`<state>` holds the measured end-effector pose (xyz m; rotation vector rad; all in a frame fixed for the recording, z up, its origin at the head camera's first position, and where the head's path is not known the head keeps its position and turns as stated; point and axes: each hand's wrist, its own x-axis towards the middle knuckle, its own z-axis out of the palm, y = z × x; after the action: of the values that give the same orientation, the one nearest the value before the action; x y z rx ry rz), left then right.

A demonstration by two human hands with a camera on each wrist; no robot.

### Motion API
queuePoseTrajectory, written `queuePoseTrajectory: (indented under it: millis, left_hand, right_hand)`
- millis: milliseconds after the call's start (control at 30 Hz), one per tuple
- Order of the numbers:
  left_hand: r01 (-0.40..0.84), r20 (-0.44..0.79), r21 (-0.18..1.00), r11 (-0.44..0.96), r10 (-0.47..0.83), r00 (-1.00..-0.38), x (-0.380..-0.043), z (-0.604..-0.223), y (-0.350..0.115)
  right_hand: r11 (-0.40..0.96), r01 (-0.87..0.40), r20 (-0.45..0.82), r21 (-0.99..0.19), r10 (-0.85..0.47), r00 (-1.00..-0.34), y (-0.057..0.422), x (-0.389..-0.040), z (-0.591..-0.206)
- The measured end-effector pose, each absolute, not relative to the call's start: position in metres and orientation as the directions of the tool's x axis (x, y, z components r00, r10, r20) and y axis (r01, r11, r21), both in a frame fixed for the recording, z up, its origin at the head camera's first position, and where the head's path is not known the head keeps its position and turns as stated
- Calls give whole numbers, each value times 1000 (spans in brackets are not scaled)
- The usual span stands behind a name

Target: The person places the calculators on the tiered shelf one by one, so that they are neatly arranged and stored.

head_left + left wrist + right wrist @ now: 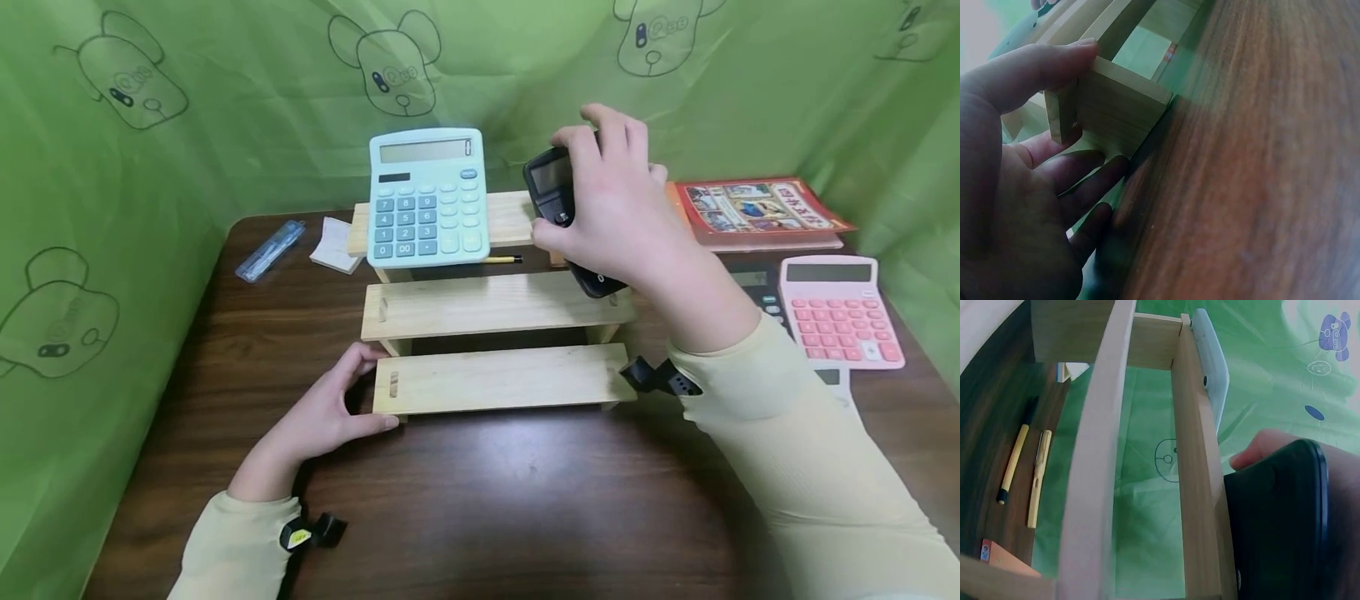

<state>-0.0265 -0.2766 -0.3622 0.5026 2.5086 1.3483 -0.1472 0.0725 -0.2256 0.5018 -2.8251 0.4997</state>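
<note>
1. Head view, position: the black calculator [551, 179] is in the right hand [611, 196], over the right half of the wooden rack [480, 307], towards the tabletop's [525, 517] back edge. It lies to the right of the blue calculator [427, 200], apart from it; that one sits on the left part of the top board [513, 218].
2. Head view, axis: the black calculator's long axis slants, display end towards the back left, keypad end towards the front right. The right hand is the nearer; the left hand [330, 408] is well apart from it, at the left end of the bottom board [502, 379].
3. Head view, surroundings: a pink calculator [840, 312] lies by the tabletop's right edge, a red book [761, 208] near its back right corner, a clear packet [270, 250] near its back left corner.
4. Left wrist view: the thumb [1072, 62] lies along the board's edge, with fingers beneath; the hold is a narrow pinch on the rack's end.
5. Right wrist view: the calculator's dark back faces the camera, just beside the top board; whether they touch cannot be told. The right hand spans the casing and holds it; most fingertips are hidden.
</note>
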Motion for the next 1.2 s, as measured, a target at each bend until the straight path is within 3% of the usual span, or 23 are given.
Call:
queuePoseTrajectory:
  millis: [167, 400, 567, 767, 1067, 1200]
  left_hand:
    - [194, -49, 835, 514, 421, -906, -30, -358, -273]
    - [206, -48, 831, 517, 435, -899, -33, -356, -271]
    - [186, -62, 839, 512, 430, -900, -35, -357, -270]
    - [172, -71, 849, 500, 430, -900, -35, -361, -269]
    - [181, -55, 845, 504, 417, -907, -28, -362, -275]
    - [166, -67, 841, 515, 404, -912, -26, -362, -277]
  right_hand:
    - [873, -367, 360, -320, -246, -900, 74, -147, -229]
    - [896, -360, 311, -260, -275, -910, 87, -136, -231]
    - [860, -463, 373, -216, -365, -853, 107, -121, -237]
    - [754, -605, 467, -254, -453, -760, 129, -112, -246]
    - [722, -629, 413, -286, -500, -762, 141, -114, -248]
    - [666, -679, 413, -308, -550, -726, 149, -114, -245]
